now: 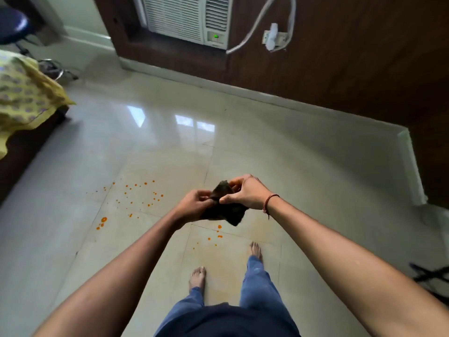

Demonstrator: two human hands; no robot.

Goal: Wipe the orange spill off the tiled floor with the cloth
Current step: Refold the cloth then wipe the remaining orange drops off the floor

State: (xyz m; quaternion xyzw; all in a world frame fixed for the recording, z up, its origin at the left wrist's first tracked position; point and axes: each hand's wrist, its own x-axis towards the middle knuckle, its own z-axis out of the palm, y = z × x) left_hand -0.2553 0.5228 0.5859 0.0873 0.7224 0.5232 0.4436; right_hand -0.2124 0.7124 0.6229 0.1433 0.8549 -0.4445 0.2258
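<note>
A dark, crumpled cloth [224,210] hangs in the air at about waist height, held between both hands. My left hand [194,204] pinches its left edge and my right hand [246,194], with a red thread at the wrist, grips its top right. Below, the orange spill [143,194] lies as several scattered drops on the glossy beige tiled floor [303,178]. A bigger orange blot [103,219] sits to the left, and a smaller group of drops [217,233] lies just in front of my bare feet.
A bed with a yellow patterned sheet [24,98] stands at the left. A blue stool [12,25] is at the far left corner. A dark wood-panelled wall with a window air conditioner [187,18] runs along the back and right. Black cables [430,276] lie at the right edge.
</note>
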